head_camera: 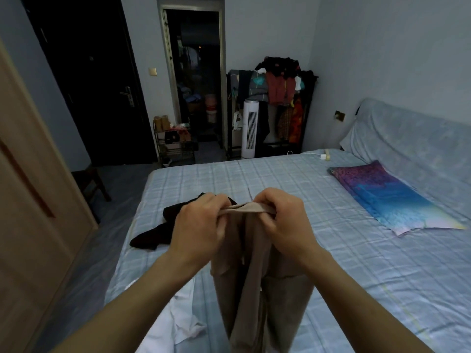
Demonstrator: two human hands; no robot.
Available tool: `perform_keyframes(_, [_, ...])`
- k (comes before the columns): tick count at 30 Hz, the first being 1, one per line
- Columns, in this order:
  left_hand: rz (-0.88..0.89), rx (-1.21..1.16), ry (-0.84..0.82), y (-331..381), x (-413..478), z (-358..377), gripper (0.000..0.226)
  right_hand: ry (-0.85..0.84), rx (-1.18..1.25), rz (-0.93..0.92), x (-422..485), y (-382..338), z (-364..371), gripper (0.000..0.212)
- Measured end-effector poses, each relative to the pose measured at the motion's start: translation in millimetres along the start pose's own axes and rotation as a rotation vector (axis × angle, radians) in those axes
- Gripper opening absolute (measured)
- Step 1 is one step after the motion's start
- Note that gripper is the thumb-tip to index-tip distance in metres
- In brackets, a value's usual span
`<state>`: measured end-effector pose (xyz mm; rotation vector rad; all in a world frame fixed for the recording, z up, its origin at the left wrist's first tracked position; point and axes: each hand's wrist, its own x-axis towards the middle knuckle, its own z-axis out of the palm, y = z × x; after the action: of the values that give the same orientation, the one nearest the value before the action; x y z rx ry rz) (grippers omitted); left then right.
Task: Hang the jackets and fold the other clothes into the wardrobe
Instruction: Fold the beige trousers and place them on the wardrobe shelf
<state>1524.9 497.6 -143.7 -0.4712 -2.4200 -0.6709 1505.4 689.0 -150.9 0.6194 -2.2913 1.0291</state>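
A beige garment hangs down in front of me above the bed. My left hand and my right hand each pinch its top edge, close together. A black garment lies crumpled on the bed beyond my left hand. A white garment lies at the bed's near left edge, partly under my left forearm. The wooden wardrobe stands at the left.
A folded purple-blue cloth lies on the bed's right side beside the covered headboard. A loaded clothes rack and a white tower fan stand past the bed. A dark stool sits by the wardrobe.
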Motion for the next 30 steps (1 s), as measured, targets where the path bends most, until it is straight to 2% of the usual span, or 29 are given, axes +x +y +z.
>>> perform_keyframes(3, [0.094, -0.016, 0.016, -9.5, 5.3, -13.5, 0.017, -0.145, -0.071, -0.032, -9.6, 16.7, 0.5, 0.016])
perform_keyframes(5, [0.139, -0.007, 0.018, -14.6, 7.0, -21.2, 0.018, -0.259, -0.116, 0.003, -18.2, 27.9, 8.0, 0.014])
perform_keyframes(7, [0.163, 0.028, 0.006, -18.6, 6.0, -26.4, 0.017, -0.293, -0.112, 0.071, -28.1, 38.4, 17.6, 0.014])
perform_keyframes(12, [0.139, 0.049, -0.035, -30.7, 2.2, -40.3, 0.022, -0.174, 0.035, 0.254, -37.4, 48.1, 29.1, 0.022])
perform_keyframes(18, [0.037, 0.008, 0.037, -61.1, 1.8, -61.2, 0.023, -0.050, -0.031, 0.097, -20.2, 45.2, 20.5, 0.013])
perform_keyframes(20, [0.017, 0.035, 0.057, -68.5, 1.8, -65.2, 0.024, 0.004, -0.037, 0.072, -13.1, 42.3, 18.4, 0.017])
perform_keyframes(25, [0.007, 0.007, 0.132, -78.5, 8.9, -66.8, 0.028, 0.132, 0.096, 0.193, 14.4, 31.1, 9.0, 0.022])
perform_keyframes(27, [-0.052, -0.068, 0.159, -79.4, 19.1, -70.6, 0.018, 0.156, 0.136, 0.230, 31.9, 24.5, -0.2, 0.020])
perform_keyframes(30, [-0.073, -0.181, 0.255, -77.3, 34.4, -81.3, 0.014, 0.175, 0.151, 0.191, 58.9, 13.2, -18.1, 0.013])
